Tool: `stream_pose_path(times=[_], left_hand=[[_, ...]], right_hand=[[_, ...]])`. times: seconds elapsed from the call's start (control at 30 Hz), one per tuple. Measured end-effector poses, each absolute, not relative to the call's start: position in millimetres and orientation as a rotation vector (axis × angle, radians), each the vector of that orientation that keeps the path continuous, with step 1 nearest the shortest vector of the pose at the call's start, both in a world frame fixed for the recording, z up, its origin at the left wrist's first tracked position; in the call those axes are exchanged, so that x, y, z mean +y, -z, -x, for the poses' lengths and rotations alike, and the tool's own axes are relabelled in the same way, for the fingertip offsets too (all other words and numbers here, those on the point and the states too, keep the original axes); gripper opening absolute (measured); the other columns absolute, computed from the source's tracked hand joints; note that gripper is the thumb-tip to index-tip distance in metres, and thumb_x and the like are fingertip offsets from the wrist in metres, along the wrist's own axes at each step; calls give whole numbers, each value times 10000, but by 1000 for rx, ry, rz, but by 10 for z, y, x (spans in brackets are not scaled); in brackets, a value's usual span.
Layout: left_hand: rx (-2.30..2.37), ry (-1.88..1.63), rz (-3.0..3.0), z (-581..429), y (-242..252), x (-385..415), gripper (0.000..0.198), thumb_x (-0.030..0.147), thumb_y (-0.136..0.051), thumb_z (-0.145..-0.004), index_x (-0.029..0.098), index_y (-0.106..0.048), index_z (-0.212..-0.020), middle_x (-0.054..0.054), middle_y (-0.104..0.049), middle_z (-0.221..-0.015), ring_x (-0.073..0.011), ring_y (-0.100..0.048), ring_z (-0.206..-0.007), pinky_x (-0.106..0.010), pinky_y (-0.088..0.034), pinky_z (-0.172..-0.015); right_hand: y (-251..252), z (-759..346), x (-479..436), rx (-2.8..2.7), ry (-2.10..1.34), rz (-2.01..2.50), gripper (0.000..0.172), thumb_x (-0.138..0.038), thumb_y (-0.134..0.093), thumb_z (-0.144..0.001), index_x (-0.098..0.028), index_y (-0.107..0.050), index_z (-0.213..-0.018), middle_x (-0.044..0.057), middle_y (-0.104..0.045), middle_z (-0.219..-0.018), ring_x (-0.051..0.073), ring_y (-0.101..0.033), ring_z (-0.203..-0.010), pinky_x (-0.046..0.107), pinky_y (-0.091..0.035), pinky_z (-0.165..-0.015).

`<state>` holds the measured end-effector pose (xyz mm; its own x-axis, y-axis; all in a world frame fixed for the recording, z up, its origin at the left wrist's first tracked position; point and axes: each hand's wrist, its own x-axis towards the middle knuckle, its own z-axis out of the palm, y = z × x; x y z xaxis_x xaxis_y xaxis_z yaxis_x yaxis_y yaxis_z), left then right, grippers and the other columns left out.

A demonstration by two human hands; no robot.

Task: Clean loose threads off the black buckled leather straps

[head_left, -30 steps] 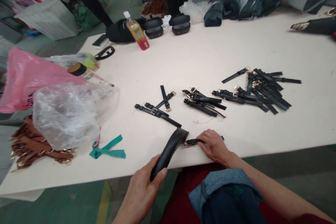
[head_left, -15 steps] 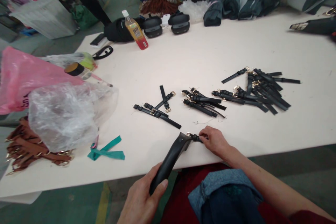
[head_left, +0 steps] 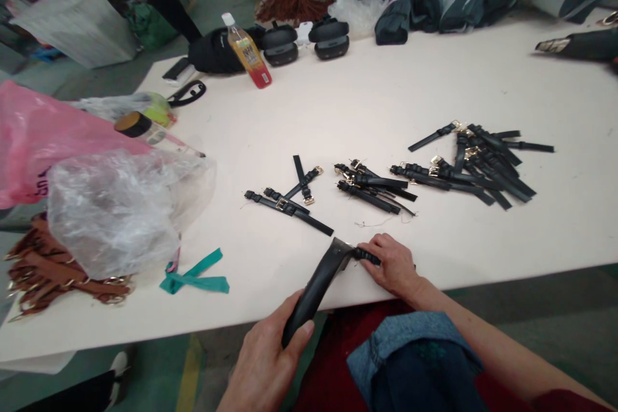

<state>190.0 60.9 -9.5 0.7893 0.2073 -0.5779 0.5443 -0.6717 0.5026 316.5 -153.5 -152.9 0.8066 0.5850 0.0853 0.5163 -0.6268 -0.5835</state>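
My left hand [head_left: 270, 351] is closed round the lower part of a wide black leather strap [head_left: 316, 286], which slants up over the table's front edge. At its upper end the wide strap meets a short black buckle strap [head_left: 367, 255]. My right hand [head_left: 390, 264] pinches this short strap between thumb and fingers; its far end is mostly covered by the hand. Just beyond my hands lie a few loose buckle straps [head_left: 309, 222], a small bunch of buckle straps [head_left: 374, 187] and a larger heap of them [head_left: 497, 164], with gold-coloured buckles.
On the left are a clear plastic bag [head_left: 116, 212], a pink bag [head_left: 62, 141], brown straps [head_left: 62, 270] and a green ribbon [head_left: 197, 277]. A drink bottle [head_left: 248, 55] and black cases [head_left: 331, 38] stand at the back. Dark rolls [head_left: 454, 3] line the far right edge.
My right hand has shifted slightly left along the short strap, closer to the wide strap's end. My left hand has moved a little right. A person's leg and shoe now show at lower left.
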Motion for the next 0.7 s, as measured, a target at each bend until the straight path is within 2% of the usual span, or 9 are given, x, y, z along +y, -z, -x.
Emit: stream_pose_path(times=[0.23, 0.43, 0.7], left_hand=[[545, 706, -2255, -1683, 139, 702, 497, 421, -473, -867, 250, -505, -1333, -38, -574, -1312, -259, -491, -1245, -386, -372, -1050], [563, 655, -2264, -1690, 171, 639, 501, 413, -486, -850, 226, -529, -1313, -50, -607, -1269, -266, -535, -1198, -391, -395, -1038], [518, 655, -2252, -1653, 208, 635, 480, 397, -458, -868, 247, -506, -1321, -22, -597, -1283, -232, -526, -1208, -362, -398, -1040]], right_hand=[[1550, -3168, -1534, -791, -147, 2375, 232, -241, -645, -802, -257, -661, -1033, 43, -602, -874, 220, -537, -855, 334, -433, -703], [1549, -3181, -1526, -788, -166, 2368, 228, -252, -643, -810, -246, -661, -1037, 46, -605, -885, 224, -537, -872, 333, -433, -720], [1549, -3176, -1521, -784, -154, 2379, 225, -261, -639, -817, -246, -659, -1041, 44, -603, -883, 218, -537, -873, 319, -418, -727]])
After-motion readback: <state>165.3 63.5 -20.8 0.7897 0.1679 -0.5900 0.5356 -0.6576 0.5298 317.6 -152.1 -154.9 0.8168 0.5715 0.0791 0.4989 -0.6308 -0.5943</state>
